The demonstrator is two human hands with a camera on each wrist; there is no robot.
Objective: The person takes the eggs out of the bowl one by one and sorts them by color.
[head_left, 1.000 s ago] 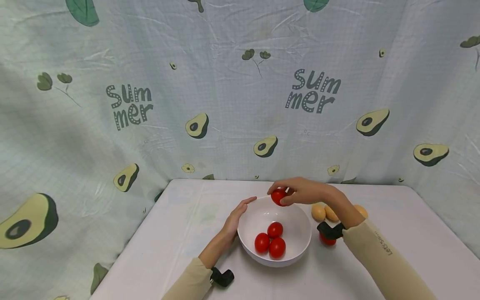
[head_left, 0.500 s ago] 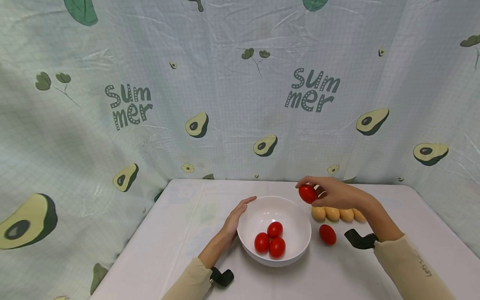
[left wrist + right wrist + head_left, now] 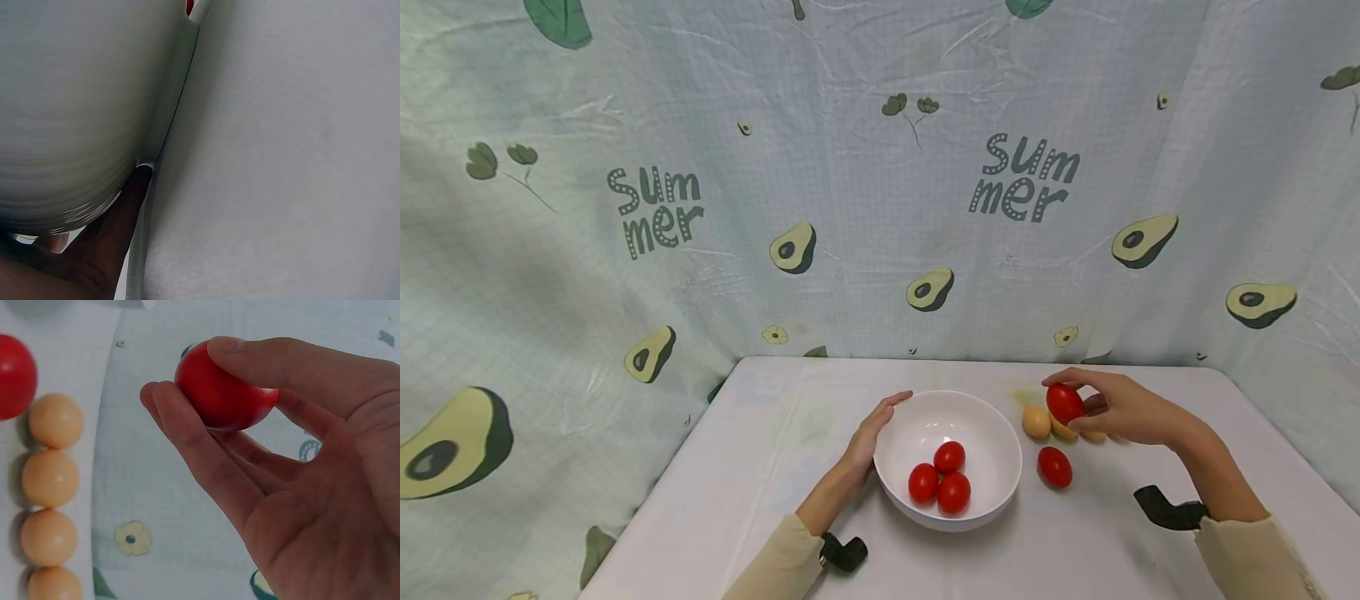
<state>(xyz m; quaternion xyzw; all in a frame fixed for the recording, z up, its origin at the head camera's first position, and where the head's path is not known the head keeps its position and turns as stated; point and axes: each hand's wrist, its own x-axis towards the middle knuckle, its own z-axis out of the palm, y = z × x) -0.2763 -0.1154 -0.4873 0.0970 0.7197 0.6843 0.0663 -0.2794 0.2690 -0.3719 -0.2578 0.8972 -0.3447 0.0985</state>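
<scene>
My right hand (image 3: 1123, 408) pinches a glossy red egg (image 3: 1065, 404) between thumb and fingertips, raised over the row of tan eggs (image 3: 1037, 422). In the right wrist view the thumb lies along one side of this egg, with the fingers on the other. Another red egg (image 3: 1055, 467) lies on the table between the bowl and my right forearm. The white bowl (image 3: 997, 454) holds three red eggs (image 3: 950, 457) grouped near its front. Along the bowl's left outer side my left hand (image 3: 862, 446) rests with straight fingers, its fingertips near the rim.
The white-covered table (image 3: 790, 467) ends at the back against a hanging cloth (image 3: 850, 183) printed with avocados. In the right wrist view several tan eggs (image 3: 50, 478) stand in a line close to the table edge. Black straps with camera mounts circle both wrists.
My right hand has moved right, away from the bowl's back rim, still holding the red egg, and is now over the tan eggs. My left hand and the bowl have stayed put.
</scene>
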